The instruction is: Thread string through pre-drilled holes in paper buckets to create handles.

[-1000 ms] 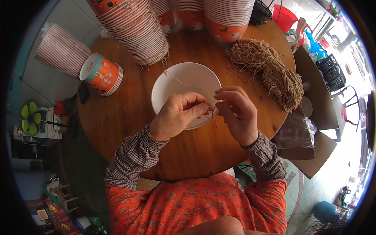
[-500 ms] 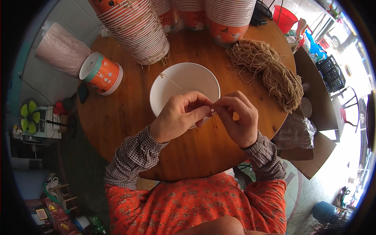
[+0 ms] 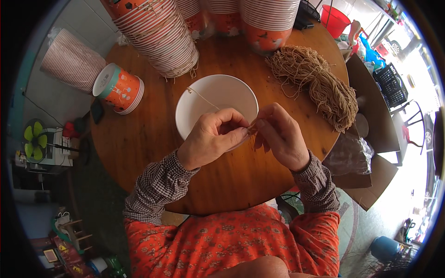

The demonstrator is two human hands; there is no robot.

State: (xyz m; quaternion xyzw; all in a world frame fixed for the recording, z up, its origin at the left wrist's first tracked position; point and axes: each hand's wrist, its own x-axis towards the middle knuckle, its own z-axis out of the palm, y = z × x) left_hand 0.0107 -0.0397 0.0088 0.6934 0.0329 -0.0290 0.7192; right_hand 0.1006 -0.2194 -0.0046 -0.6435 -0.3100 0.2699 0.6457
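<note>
A white paper tub (image 3: 234, 89) stands in front of me on the round table. A thin tan string (image 3: 203, 98) is fixed at the tub's far left rim and runs across its mouth to my hands. Over the near side of the tub, my left hand (image 3: 211, 139) is closed with thumb and forefinger pinching the string. My right hand (image 3: 285, 141) meets it fingertip to fingertip, thumb and forefinger closed on the string too. Their fingers partly hide the string's end and the near rim.
Leaning at the back left is a tall stack of orange-printed tubs (image 3: 169, 51) with strings. More tubs (image 3: 269, 23) stand behind. A short stack (image 3: 121, 88) lies at the left. A hank of tan string (image 3: 320, 85) is at the right, beside an open cardboard box (image 3: 371, 111).
My right hand has turned and its fingertips have risen slightly; its lower fingers now hang apart. My left hand has hardly moved. The whole view has shifted a little.
</note>
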